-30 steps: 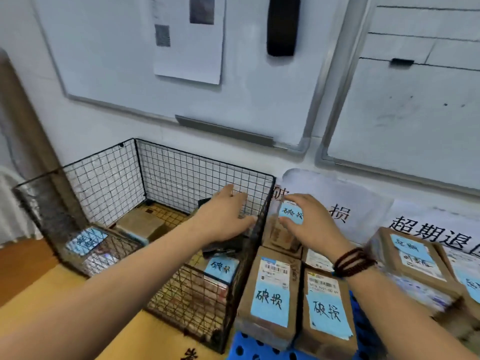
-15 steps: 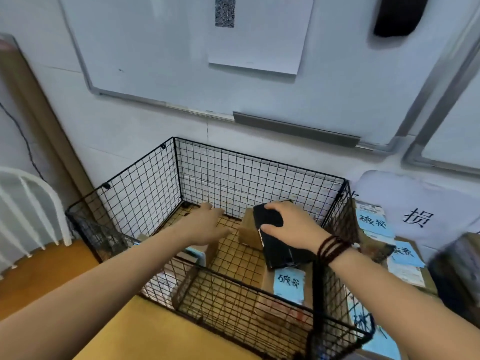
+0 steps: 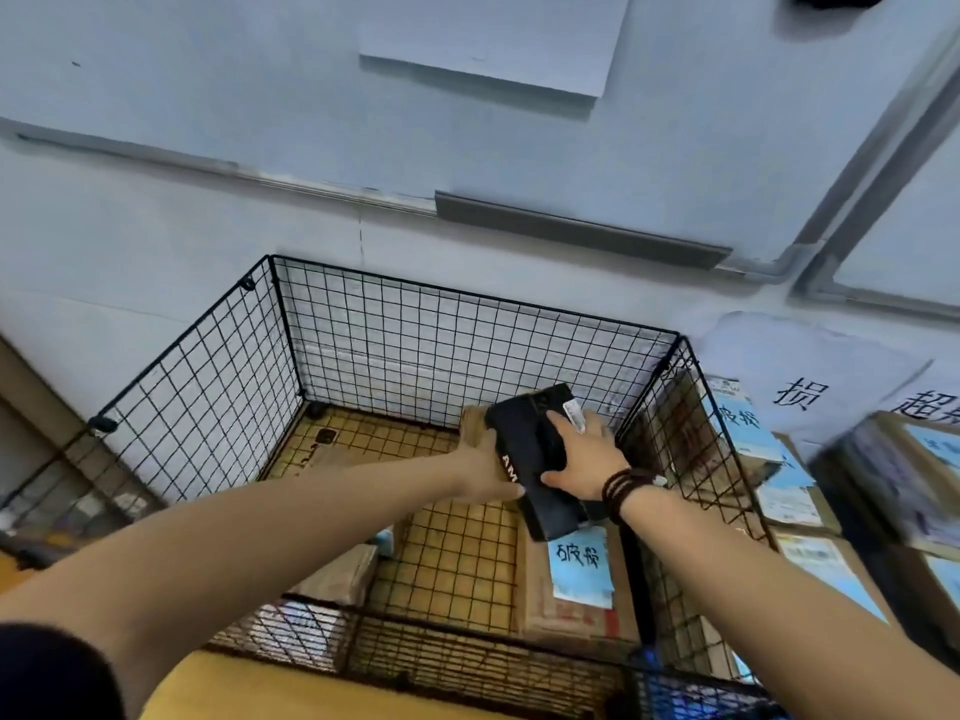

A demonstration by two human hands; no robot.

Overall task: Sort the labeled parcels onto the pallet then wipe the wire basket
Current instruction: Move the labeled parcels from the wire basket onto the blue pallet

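Observation:
A black wire basket stands against the wall on a yellow surface. Both my hands reach into its right half. My right hand, with a dark bead bracelet, lies over the top of a black box. My left hand grips that box's left side. The box rests tilted on a brown parcel with a blue handwritten label. Another brown parcel shows behind the box, and one more lies at the basket's front left, partly hidden by my left arm.
Right of the basket, brown parcels with blue labels are stacked side by side, with more boxes blurred at the far right. Paper signs with characters hang on the wall. Whiteboards hang above the basket.
My left hand has moved right from the front-left parcel onto the black box's side. My right hand stays on the box. The view has dropped closer to the basket.

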